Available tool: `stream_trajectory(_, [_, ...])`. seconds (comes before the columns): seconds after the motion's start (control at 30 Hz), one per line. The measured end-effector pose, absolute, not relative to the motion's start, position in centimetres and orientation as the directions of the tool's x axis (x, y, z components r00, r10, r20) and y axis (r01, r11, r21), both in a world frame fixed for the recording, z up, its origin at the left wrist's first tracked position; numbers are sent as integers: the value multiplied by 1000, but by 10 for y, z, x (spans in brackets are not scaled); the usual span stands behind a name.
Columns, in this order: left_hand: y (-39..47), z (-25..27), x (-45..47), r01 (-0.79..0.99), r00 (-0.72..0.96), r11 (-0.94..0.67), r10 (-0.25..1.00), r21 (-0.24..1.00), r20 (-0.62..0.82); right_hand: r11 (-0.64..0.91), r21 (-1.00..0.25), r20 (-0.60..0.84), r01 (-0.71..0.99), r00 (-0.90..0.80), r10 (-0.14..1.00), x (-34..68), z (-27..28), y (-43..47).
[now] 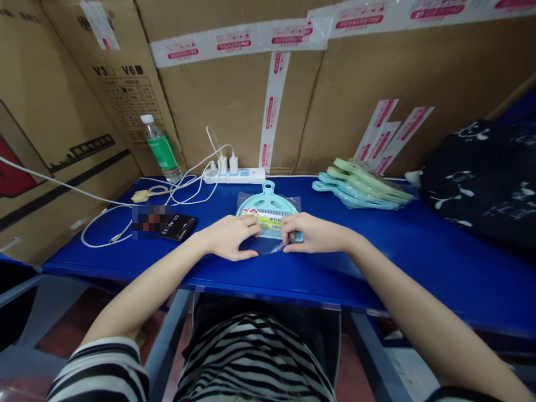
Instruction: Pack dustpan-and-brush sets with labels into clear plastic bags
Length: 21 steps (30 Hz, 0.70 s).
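A light-blue mini dustpan (273, 201) lies flat on the table inside a clear plastic bag (272, 246), its looped handle pointing away from me. A yellow-green printed label (270, 219) crosses its middle. My left hand (230, 237) rests over the dustpan's left edge, its fingers a little bent and the thumb stretched out apart from them. At the right front corner, my right hand (314, 233) has its fingers curled in, closed on the bag's edge. Parts of the dustpan's sides are hidden under both hands.
Several bagged green and blue dustpans (364, 187) are stacked at the back right, beside a dark patterned bag (481, 184). A phone (178, 228), white cables, a power strip (240, 176) and a water bottle (161, 149) stand left. Cardboard walls (234, 100) enclose the blue table (397, 262).
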<state>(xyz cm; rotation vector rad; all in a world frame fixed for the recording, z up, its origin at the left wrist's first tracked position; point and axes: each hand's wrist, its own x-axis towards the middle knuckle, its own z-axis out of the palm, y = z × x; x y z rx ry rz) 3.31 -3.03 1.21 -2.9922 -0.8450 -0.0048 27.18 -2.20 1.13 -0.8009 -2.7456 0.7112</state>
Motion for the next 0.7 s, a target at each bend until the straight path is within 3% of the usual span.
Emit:
stream_trajectory(0.23, [-30,11,32,512,859,-859,511,-18,34,722,-522,48,454,-830,556,271,10,-22])
stream_trajectory(0.5, [-31,12,32,524,851,-850,525,49,11,760,-454,57,465,-836,546,270,8,-21])
stream_trajectory(0.7, [-30,12,32,504,863,-864,504,11,35,763,-435,41,477,-836,547,271,8,-21])
